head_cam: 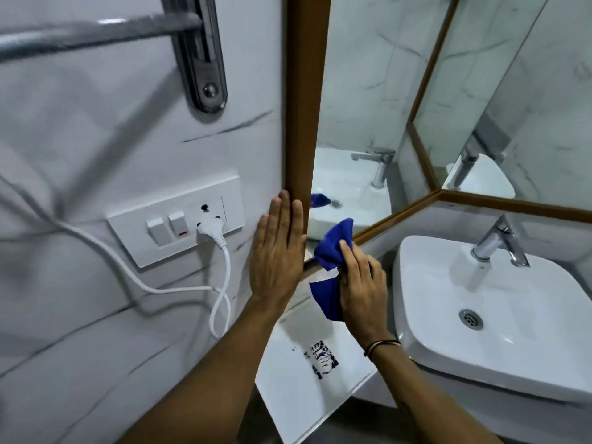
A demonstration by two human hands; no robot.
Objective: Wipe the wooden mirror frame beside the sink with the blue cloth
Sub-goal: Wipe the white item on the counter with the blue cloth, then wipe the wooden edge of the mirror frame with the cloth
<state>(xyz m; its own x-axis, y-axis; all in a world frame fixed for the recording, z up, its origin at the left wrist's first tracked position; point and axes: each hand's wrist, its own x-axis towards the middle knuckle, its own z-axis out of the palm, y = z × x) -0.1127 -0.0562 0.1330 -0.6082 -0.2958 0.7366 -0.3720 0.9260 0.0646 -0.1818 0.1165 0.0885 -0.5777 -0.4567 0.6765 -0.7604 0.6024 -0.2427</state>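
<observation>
The wooden mirror frame (306, 100) runs upright down the middle of the head view, with a lower rail (381, 223) slanting right above the sink. My left hand (277, 251) lies flat and open against the outer edge of the upright, fingers pointing up. My right hand (360, 290) grips the bunched blue cloth (331, 251) at the frame's bottom corner, just right of my left hand. The cloth touches the corner where the upright meets the lower rail. A blue reflection of the cloth shows in the mirror glass.
A white sink (499, 315) with a chrome tap (499, 241) stands at the right. On the left wall are a switch plate (174, 219) with a white plug and cable (221, 251) and a chrome towel bar (96, 33). A white ledge (304, 379) lies below my hands.
</observation>
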